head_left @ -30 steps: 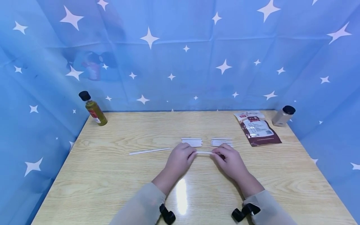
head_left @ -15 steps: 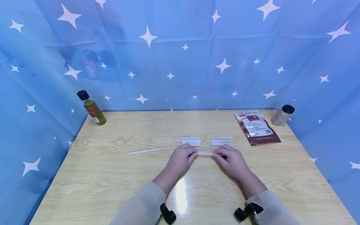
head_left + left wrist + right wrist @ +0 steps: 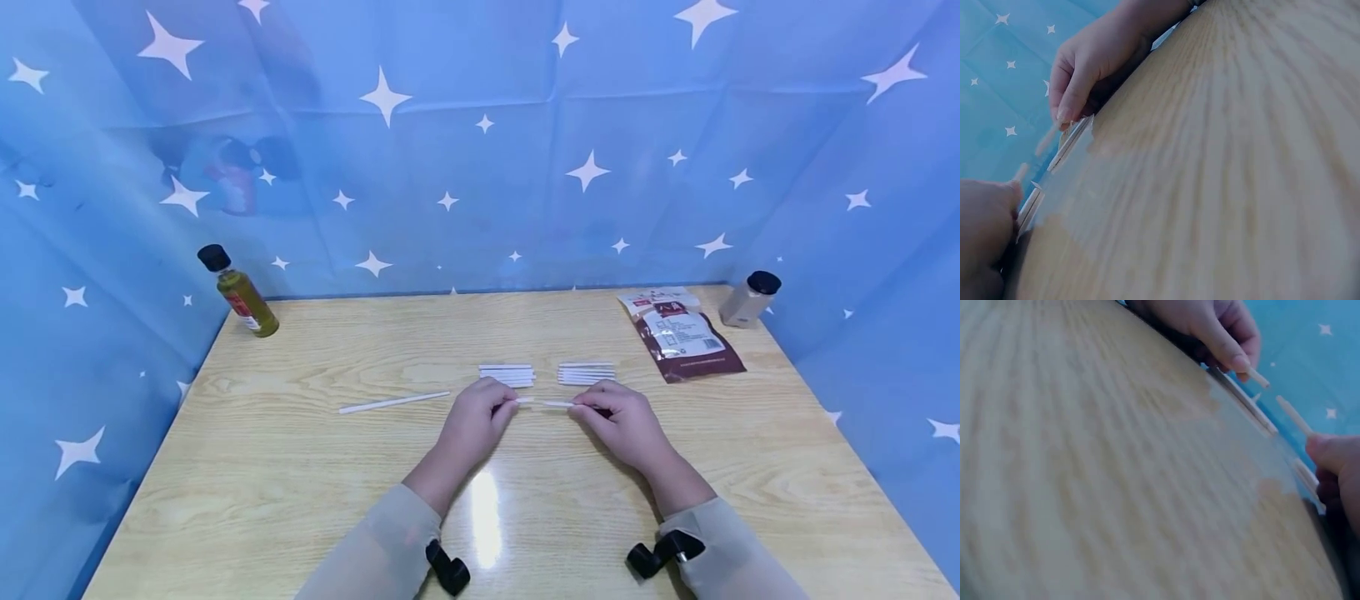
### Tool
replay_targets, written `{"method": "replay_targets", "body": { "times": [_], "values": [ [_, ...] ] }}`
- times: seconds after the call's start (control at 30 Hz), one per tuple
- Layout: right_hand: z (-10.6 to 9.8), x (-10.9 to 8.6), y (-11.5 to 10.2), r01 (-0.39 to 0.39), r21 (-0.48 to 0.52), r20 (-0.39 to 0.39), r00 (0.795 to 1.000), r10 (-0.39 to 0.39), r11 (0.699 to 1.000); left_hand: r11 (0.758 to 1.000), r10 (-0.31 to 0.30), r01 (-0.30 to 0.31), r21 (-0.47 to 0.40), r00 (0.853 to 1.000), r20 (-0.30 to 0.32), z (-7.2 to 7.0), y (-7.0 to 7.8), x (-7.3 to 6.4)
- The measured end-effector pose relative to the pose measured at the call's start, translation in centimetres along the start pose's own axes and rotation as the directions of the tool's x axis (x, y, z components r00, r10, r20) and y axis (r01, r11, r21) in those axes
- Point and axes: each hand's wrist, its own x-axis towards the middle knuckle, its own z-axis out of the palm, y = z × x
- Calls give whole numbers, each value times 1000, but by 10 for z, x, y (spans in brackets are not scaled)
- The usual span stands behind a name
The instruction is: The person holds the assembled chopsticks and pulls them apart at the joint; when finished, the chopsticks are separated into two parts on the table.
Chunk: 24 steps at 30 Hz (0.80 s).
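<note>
My left hand [image 3: 472, 421] pinches a short piece of thin white stick [image 3: 526, 400] between thumb and fingertips. Another piece of white stick [image 3: 557, 404] is pinched in my right hand [image 3: 622, 425]. The two pieces point end to end, with a small gap between them; both wrist views show this gap above the tabletop. Just beyond the hands lie two rows of short white sticks, the left row [image 3: 507, 375] and the right row [image 3: 587, 373]. A longer white stick [image 3: 393, 402] lies to the left of my left hand. The fingers cover the outer ends of the held pieces.
The wooden table [image 3: 300, 483] has a bottle with greenish-yellow contents [image 3: 248, 304] at its back left corner. At the back right are a maroon and white packet [image 3: 681, 335] and a black-lidded jar [image 3: 750, 300]. A blue star-patterned curtain [image 3: 420, 167] surrounds the table's back and sides.
The single white stick held between both hands has come apart into two pieces. The hands have drawn slightly apart, each with one piece. The head view has shifted slightly.
</note>
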Motion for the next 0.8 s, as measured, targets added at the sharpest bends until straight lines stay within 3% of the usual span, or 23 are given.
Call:
{"method": "replay_targets", "body": {
  "times": [0.17,0.37,0.57,0.67,0.8],
  "values": [
    [0,1,3,14,0,-9,1000,-14,1000,1000,-13,13,-2,1000,4,-1,-1,0],
    [-1,2,8,26,-56,-85,996,-31,998,1000,-10,10,12,1000,-16,0,-1,0],
    [-3,8,13,90,-128,-146,983,-108,988,986,75,-63,156,995,-71,3,-6,3],
    [-3,11,18,115,-150,-178,974,-142,982,968,80,-59,246,994,-78,2,-7,6],
    [-3,13,22,120,-160,-198,969,-151,980,963,73,-45,264,993,-95,1,-8,11]
  ]
}}
